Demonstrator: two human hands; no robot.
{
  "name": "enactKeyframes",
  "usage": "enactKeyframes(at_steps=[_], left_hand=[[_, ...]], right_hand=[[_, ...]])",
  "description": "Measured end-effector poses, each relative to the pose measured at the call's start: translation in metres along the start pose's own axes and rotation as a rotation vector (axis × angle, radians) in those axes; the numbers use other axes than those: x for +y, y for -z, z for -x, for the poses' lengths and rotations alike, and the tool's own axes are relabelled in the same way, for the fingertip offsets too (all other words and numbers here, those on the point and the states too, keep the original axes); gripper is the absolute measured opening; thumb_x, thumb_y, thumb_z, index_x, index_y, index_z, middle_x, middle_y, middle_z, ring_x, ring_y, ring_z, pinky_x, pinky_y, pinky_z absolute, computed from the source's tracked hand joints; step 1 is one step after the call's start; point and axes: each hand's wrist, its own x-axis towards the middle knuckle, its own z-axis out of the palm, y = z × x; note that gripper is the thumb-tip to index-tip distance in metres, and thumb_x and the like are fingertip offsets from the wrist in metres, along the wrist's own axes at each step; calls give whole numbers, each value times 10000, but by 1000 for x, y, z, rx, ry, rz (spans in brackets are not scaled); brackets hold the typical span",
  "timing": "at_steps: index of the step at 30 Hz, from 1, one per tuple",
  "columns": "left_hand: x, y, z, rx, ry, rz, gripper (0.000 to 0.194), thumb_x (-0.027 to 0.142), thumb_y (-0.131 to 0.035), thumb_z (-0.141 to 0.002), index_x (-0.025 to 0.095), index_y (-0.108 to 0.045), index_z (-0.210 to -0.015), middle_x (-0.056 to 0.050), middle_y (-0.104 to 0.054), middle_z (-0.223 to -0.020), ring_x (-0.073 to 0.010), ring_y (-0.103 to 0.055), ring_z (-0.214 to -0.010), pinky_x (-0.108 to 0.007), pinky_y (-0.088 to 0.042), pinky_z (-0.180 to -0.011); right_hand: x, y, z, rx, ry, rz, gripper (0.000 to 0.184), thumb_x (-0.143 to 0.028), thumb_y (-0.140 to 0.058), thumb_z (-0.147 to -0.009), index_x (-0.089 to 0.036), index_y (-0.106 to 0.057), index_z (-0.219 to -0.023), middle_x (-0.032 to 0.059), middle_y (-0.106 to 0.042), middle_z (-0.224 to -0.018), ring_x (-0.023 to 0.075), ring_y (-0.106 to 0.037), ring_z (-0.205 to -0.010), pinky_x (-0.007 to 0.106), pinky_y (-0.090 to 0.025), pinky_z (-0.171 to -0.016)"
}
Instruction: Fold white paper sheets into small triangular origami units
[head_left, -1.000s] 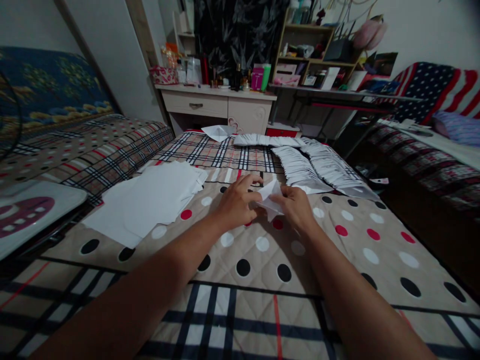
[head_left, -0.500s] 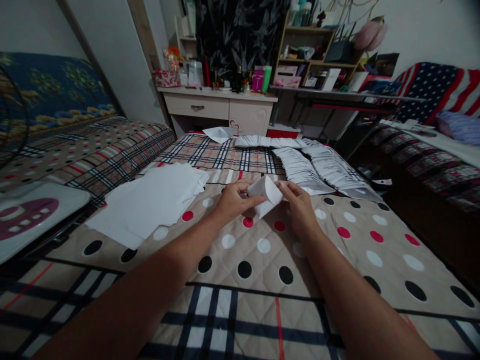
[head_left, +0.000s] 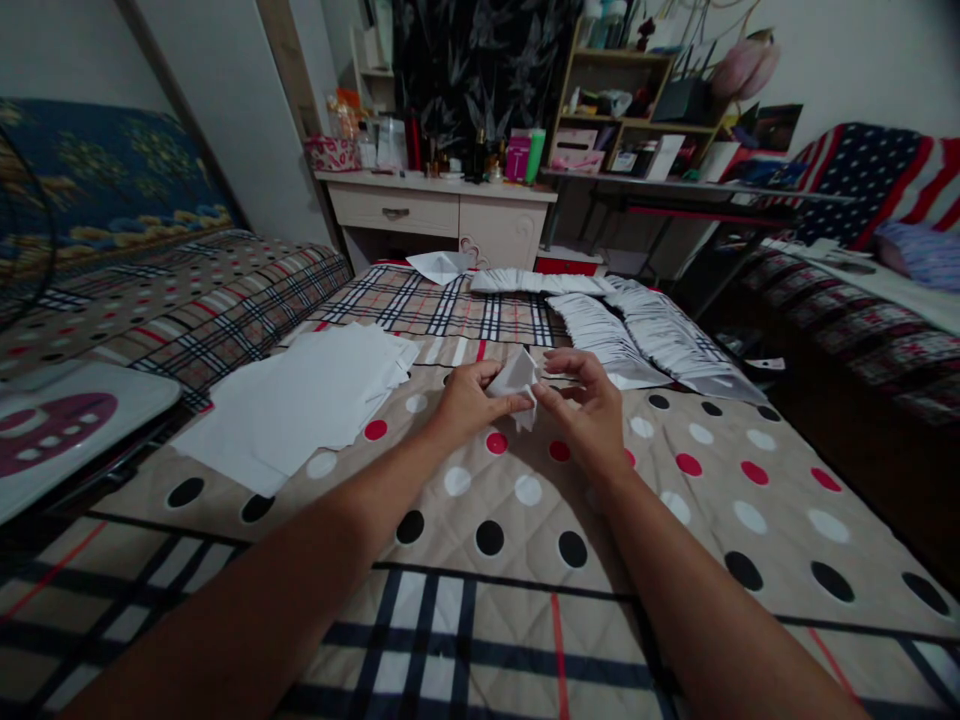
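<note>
A small folded piece of white paper (head_left: 515, 374) is held above the dotted bedspread, between both hands. My left hand (head_left: 474, 398) pinches its left side, thumb in front and fingers behind. My right hand (head_left: 589, 400) is at the paper's right edge, its thumb touching the paper and its index finger raised apart from the thumb. The other right fingers are curled, and I cannot tell how firmly they grip. To the left lies a loose stack of white paper sheets (head_left: 300, 395). Beyond my right hand are rows of folded white papers (head_left: 611, 335).
The bed is covered by a dotted and plaid bedspread (head_left: 457, 590). A lone folded paper (head_left: 441, 266) and another paper row (head_left: 536, 283) lie at its far end. A white dresser (head_left: 420, 212) stands behind. A white plastic lid (head_left: 75, 430) is at the left edge.
The paper has gone from an opened, rounded fold to a narrower, pointed one. My right hand has shifted slightly left, and its index finger has lifted off. The left hand keeps its pinch.
</note>
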Motion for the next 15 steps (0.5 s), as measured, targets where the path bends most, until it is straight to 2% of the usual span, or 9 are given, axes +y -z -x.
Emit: enactKeyframes(at_steps=[3,8,11,15], left_hand=[[-1,-1,1,-30,-10,-32,352,362,-805,-609,108,-662,-804,12,-592,-697,-113,-535,-631,-215,-408,-566],[-1,-2,2,-62,-23,-71,356,387,-812,-588,114,-625,-719,43,-493,-608,-91,-451,-562,-204,-354,-513],[-1,-3,3,-94,-33,-76,353,393,-803,-608,115,-634,-746,30,-528,-637,-97,-465,-580,-212,-368,-536],[1,-4,4,-112,-87,-73,380,495,-696,-734,121,-637,-772,4,-562,-680,-109,-490,-615,-221,-375,-563]], right_hand=[[-4,-1,2,-29,78,76,150,-245,-663,-766,-211,-597,-896,77,-620,-1120,216,-593,-1029,279,-494,-660],[-5,-1,5,-19,141,168,50,-215,-571,-812,-213,-581,-861,66,-628,-1042,196,-604,-952,280,-493,-647],[-4,-2,6,-14,147,224,61,-215,-555,-810,-217,-574,-867,59,-631,-1017,192,-602,-918,280,-490,-637],[-3,-2,5,-22,176,242,60,-210,-574,-802,-219,-574,-862,50,-634,-988,184,-601,-891,274,-479,-620]])
